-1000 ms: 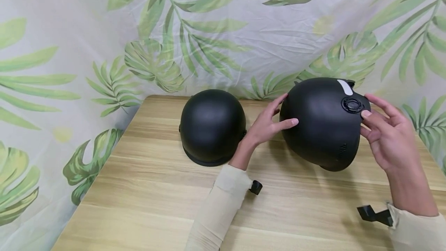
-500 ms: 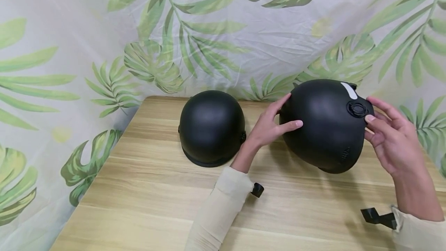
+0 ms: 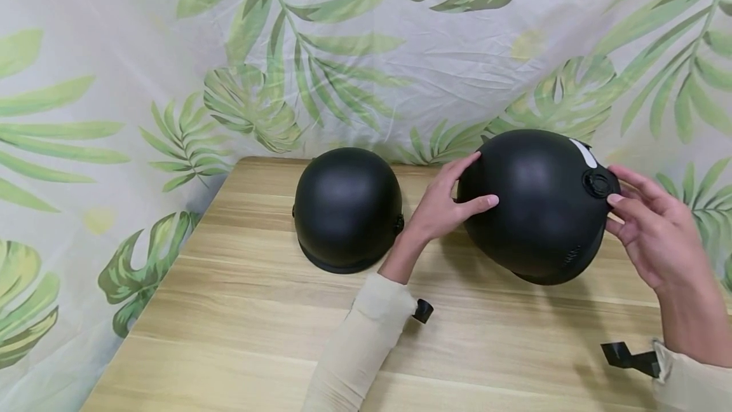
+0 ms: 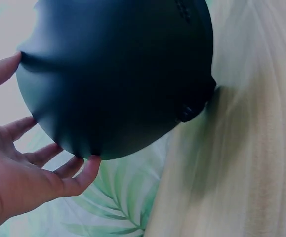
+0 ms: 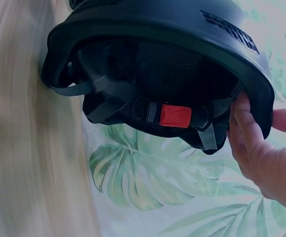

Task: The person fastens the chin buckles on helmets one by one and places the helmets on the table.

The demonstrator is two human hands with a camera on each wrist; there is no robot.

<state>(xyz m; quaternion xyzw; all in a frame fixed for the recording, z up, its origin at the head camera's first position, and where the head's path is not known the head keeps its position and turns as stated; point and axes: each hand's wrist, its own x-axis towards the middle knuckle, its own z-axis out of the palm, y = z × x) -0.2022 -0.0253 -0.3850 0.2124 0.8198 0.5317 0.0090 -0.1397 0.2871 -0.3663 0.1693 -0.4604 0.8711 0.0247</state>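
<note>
A black helmet (image 3: 532, 208) is held tilted over the right part of the wooden table, its dome toward the left. My left hand (image 3: 443, 205) grips the crown end with spread thumb and fingers, whose tips touch the smooth shell in the left wrist view. At the opposite end, my right hand (image 3: 657, 224) pinches the rim beside a round knob (image 3: 599, 183) and a white marking (image 3: 583, 152). Fingers reach inside the rim in the right wrist view, where the padded interior shows straps with a red buckle (image 5: 175, 116).
Another black helmet (image 3: 349, 208) sits dome up on the table (image 3: 240, 310), just left of my left wrist. Behind the table hangs a leaf-print cloth (image 3: 457, 49). Black mounts (image 3: 629, 358) stick out from both sleeves.
The held helmet has turned slightly, its white marking and knob shifting right and down. My right hand has moved the same way with the rim. The left hand has shifted slightly right, still gripping.
</note>
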